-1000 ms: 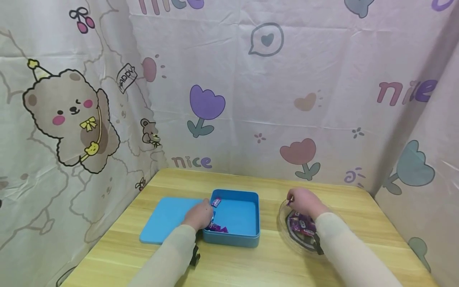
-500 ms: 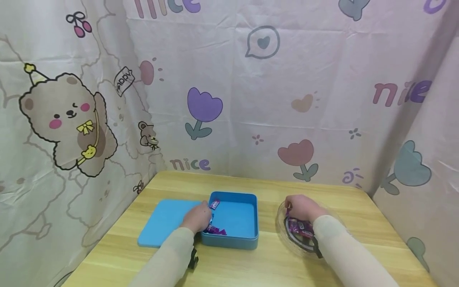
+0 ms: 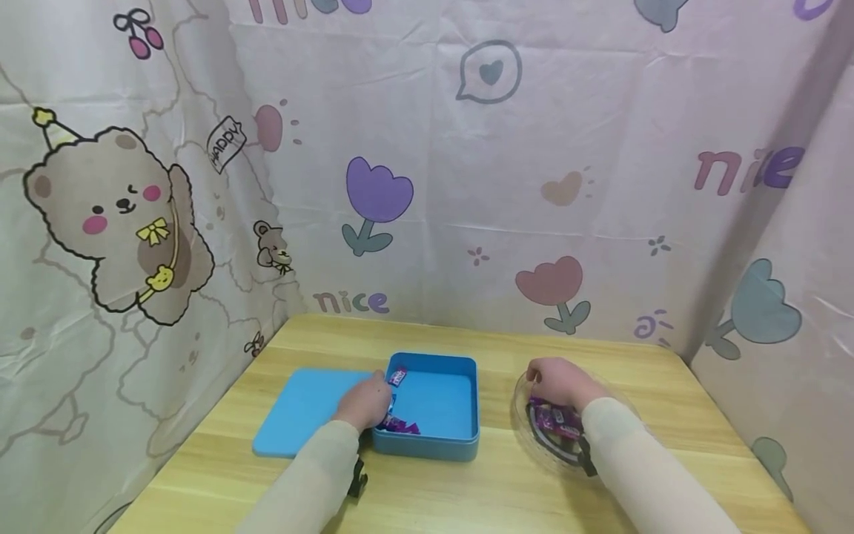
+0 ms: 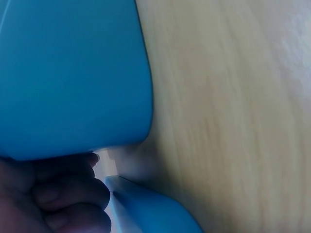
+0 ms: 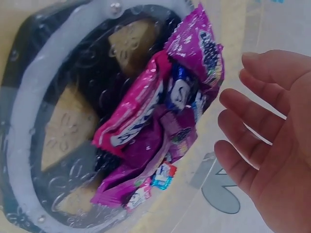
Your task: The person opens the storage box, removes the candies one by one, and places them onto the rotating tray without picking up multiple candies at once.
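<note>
My left hand (image 3: 363,402) grips the left wall of a blue open box (image 3: 427,448). In the left wrist view its curled fingers (image 4: 73,191) lie against the box's outer side. Inside the box, a small purple-wrapped candy (image 3: 397,377) sits near the back left corner, and more purple wrappers (image 3: 400,426) lie at the front left. Over a clear bowl (image 3: 523,437) on the right hovers my right hand (image 3: 560,382). Its fingers are loosely bent beside several wrapped candies, among them a pink one (image 5: 133,104) and a purple one (image 5: 199,46), and hold nothing.
A flat light-blue lid (image 3: 300,411) lies on the wooden table (image 3: 494,489) left of the box. Behind the table hangs a printed curtain (image 3: 454,185). A black strap device (image 3: 358,478) is on the left wrist.
My right hand has let go of a purple candy, which was at its fingertips a second ago and has sunk to the bowl. My left hand stays at the box.
</note>
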A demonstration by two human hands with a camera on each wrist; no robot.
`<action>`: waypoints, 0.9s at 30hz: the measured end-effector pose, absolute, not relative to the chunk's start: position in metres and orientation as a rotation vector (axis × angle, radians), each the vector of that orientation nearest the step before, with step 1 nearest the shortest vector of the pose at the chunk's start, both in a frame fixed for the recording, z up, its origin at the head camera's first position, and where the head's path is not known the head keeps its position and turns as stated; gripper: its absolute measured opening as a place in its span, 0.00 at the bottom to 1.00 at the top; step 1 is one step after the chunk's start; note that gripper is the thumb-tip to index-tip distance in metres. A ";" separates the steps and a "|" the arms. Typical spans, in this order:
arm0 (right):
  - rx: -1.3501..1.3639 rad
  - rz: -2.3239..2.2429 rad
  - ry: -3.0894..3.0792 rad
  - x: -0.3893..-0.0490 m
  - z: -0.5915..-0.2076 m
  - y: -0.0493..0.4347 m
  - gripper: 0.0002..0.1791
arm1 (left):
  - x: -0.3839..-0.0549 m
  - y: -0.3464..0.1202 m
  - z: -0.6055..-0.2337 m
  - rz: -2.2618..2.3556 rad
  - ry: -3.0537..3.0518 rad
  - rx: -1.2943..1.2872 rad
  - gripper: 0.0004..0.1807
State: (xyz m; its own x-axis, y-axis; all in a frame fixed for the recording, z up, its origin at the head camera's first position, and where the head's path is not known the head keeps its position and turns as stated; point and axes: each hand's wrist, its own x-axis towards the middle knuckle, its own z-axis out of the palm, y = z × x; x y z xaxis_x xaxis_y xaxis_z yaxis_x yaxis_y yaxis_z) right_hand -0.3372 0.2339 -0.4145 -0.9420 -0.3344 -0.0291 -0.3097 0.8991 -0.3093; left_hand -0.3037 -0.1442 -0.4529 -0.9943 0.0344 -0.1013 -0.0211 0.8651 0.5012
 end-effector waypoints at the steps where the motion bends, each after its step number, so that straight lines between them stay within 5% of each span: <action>1: -0.503 -0.475 2.986 -0.337 -0.412 0.233 0.09 | -0.305 -0.144 -0.452 0.785 2.932 0.012 0.31; 27: -0.808 -0.599 2.976 -0.328 -0.400 0.121 0.13 | -0.305 -0.145 -0.452 0.760 2.962 0.054 0.28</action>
State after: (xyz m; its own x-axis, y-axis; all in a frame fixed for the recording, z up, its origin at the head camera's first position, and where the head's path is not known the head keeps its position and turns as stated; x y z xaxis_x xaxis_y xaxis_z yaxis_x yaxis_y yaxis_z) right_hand -0.3284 0.1207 -0.3999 -0.8676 -0.4875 0.0981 -0.4875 0.7949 -0.3613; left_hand -0.3050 -0.1454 -0.4524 -0.9959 0.0548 -0.0716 0.0136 0.8760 0.4821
